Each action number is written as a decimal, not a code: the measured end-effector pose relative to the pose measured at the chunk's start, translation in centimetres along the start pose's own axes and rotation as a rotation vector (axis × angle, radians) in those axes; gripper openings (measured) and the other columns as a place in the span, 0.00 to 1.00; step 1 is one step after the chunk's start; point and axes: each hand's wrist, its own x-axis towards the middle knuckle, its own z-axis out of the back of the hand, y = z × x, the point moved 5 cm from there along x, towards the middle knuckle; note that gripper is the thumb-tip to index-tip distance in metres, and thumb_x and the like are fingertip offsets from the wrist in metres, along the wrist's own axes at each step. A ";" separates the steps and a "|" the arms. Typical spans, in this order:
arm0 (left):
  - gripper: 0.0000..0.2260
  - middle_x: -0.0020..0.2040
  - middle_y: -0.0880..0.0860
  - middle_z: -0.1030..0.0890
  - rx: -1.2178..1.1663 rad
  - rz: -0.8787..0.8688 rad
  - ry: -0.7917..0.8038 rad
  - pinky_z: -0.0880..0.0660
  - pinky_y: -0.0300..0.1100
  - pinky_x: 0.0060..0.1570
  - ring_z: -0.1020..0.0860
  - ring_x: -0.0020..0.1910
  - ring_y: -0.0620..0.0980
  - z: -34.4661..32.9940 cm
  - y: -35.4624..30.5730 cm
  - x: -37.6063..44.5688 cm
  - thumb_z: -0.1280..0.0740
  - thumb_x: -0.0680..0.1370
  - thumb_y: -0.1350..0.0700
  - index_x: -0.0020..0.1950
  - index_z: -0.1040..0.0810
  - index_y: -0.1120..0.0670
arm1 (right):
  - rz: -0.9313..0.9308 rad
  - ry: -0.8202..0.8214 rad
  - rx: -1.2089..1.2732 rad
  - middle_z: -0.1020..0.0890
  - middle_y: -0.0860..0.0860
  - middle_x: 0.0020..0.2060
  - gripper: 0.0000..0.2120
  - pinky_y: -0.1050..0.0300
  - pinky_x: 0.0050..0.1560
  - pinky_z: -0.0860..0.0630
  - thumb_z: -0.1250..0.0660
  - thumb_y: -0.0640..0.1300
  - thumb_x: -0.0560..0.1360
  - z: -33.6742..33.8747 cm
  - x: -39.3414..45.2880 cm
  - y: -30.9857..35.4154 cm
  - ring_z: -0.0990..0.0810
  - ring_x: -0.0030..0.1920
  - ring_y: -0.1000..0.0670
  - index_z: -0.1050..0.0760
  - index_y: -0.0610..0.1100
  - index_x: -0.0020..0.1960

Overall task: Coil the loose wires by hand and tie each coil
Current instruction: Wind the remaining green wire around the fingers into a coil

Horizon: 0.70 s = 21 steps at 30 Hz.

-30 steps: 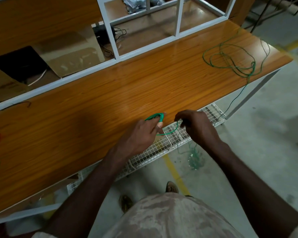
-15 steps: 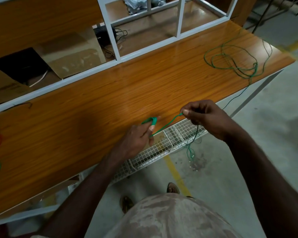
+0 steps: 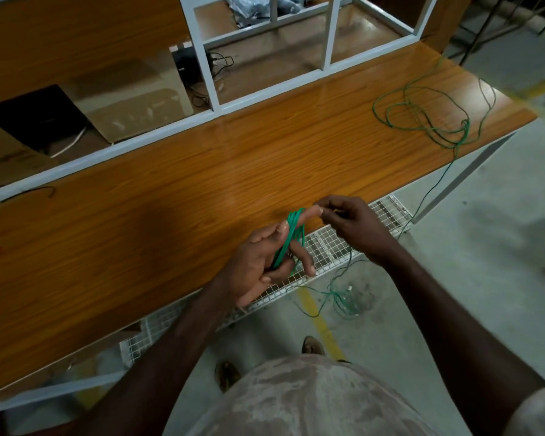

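Head view: left hand (image 3: 261,265) grips coil (image 3: 288,239) at bench edge (image 3: 202,287).

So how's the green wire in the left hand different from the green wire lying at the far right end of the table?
The coil in the left hand is wound into tight, close loops; the loose wire on the table sprawls in wide, uneven loops. The coil is held up off the surface, while the loose wire lies flat, with a strand trailing over the edge. The right hand pinches a strand by the coil; nothing touches the loose wire. Both are thin and green.
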 end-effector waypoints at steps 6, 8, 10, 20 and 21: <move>0.22 0.57 0.60 0.15 -0.098 -0.060 -0.148 0.44 0.36 0.24 0.41 0.23 0.43 2.1 -1.4 1.4 0.49 0.90 0.49 0.83 0.34 0.53 | -0.119 0.108 0.031 0.19 0.44 0.39 0.06 0.61 0.31 0.33 0.31 0.44 0.84 -1.8 -2.3 -3.6 0.28 0.32 0.55 0.15 0.44 0.56; 0.22 0.66 0.58 0.17 -0.092 -0.060 -0.236 0.40 0.35 0.23 0.32 0.25 0.42 2.7 -1.9 1.7 0.49 0.90 0.48 0.83 0.35 0.53 | -0.133 0.126 0.065 0.17 0.45 0.39 0.07 0.60 0.29 0.35 0.30 0.44 0.84 -2.2 -2.9 -3.8 0.29 0.31 0.52 0.14 0.48 0.58; 0.22 0.72 0.54 0.20 -0.103 -0.065 -0.322 0.33 0.34 0.26 0.20 0.32 0.46 3.4 -2.4 2.3 0.49 0.90 0.48 0.84 0.37 0.53 | -0.133 0.165 0.021 0.15 0.45 0.40 0.10 0.61 0.30 0.32 0.30 0.44 0.84 -3.1 -3.5 -3.8 0.28 0.29 0.55 0.14 0.51 0.63; 0.22 0.83 0.48 0.34 0.428 -0.065 -0.602 0.14 0.48 0.48 0.14 0.57 0.61 7.8 -2.5 3.7 0.48 0.91 0.51 0.86 0.42 0.49 | -0.015 0.504 -0.014 0.16 0.47 0.39 0.19 0.55 0.43 0.19 0.30 0.44 0.84 -6.4 -6.9 3.4 0.16 0.39 0.49 0.22 0.46 0.75; 0.22 0.83 0.48 0.33 0.508 -0.054 -0.605 0.14 0.47 0.47 0.14 0.57 0.60 8.1 -2.3 3.5 0.48 0.91 0.51 0.86 0.41 0.49 | -0.014 0.502 0.002 0.16 0.46 0.39 0.18 0.55 0.44 0.18 0.29 0.43 0.84 -5.6 -6.8 4.3 0.16 0.39 0.48 0.20 0.45 0.73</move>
